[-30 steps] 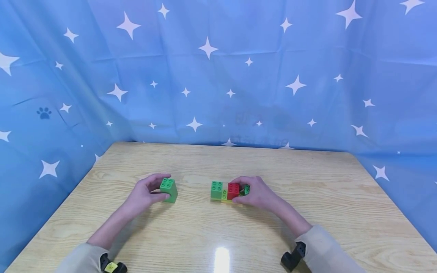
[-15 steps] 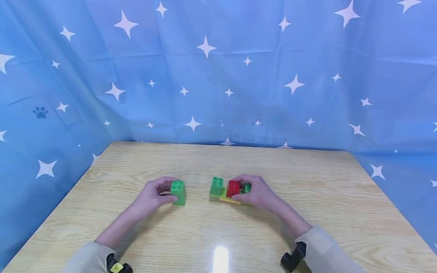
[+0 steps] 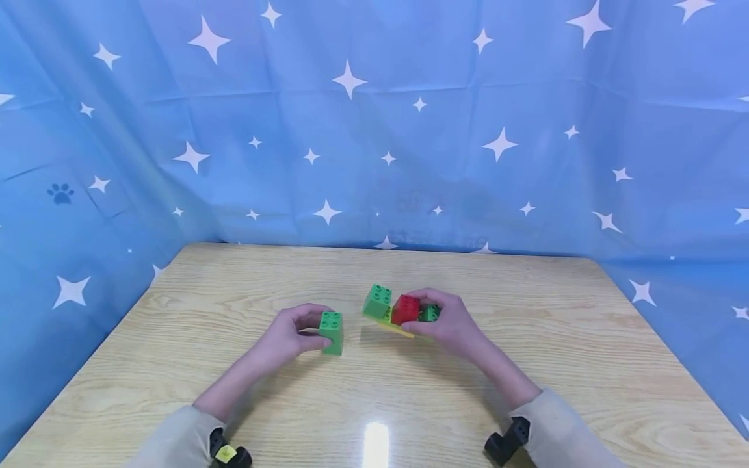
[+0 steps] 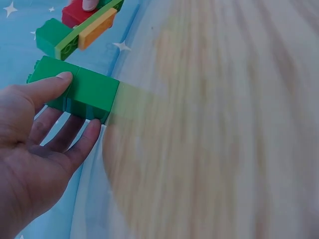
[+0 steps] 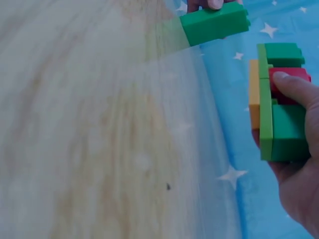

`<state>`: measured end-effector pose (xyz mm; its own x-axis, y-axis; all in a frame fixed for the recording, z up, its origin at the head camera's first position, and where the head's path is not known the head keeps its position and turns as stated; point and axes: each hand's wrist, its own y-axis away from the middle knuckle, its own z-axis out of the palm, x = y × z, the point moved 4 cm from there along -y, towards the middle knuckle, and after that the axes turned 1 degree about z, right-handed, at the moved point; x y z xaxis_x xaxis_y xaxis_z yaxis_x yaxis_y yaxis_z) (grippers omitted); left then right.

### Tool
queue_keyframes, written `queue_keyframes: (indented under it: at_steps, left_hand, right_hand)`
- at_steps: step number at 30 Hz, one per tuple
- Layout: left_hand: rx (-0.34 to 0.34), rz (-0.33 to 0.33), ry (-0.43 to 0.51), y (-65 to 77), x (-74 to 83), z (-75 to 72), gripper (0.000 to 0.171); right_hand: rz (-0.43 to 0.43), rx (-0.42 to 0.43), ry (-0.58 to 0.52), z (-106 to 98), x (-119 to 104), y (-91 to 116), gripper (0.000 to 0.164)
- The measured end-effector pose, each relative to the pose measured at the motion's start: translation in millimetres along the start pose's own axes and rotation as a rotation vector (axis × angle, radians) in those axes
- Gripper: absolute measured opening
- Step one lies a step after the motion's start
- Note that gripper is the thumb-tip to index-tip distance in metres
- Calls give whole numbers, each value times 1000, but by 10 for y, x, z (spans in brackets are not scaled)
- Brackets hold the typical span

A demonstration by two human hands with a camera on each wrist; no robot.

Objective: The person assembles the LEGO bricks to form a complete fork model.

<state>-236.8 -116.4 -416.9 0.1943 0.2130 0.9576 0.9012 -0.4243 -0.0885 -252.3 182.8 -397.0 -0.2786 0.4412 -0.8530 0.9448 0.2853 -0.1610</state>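
My left hand [image 3: 292,335] pinches a tall stack of two green toy bricks [image 3: 331,333] between thumb and fingers. It stands upright, its base at the tabletop in the left wrist view. To its right, my right hand [image 3: 452,325] grips a built block assembly by its red brick [image 3: 405,310]. That assembly has a green brick [image 3: 377,301] at its left end and another green brick [image 5: 289,132] at the other end, all on light green plates [image 5: 266,119]. An orange plate [image 5: 254,94] is fixed beneath. The assembly tilts, its left end higher, above the table.
The wooden table [image 3: 281,273] extends around both hands, with a bright light reflection near its front edge. Behind it and at the sides hangs a blue curtain [image 3: 386,188] with white stars. Black wrist devices [image 3: 231,452] sit at both sleeves.
My left hand has moved right with the green brick stack, closer to the assembly. My right hand has raised and tilted the assembly, left end up.
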Motion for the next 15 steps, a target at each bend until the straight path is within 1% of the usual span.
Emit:
queue_keyframes:
  at_steps: [8, 12, 15]
  left_hand:
    - [-33, 13, 15, -114, 44, 204, 47]
    - [-44, 36, 8, -158, 66, 287, 48]
    - [-49, 40, 8, -190, 73, 345, 48]
  right_hand:
    - [-11, 13, -79, -32, -55, 17, 49]
    - [-20, 29, -94, -35, -103, 22, 50]
    - [-35, 47, -105, -33, -146, 24, 49]
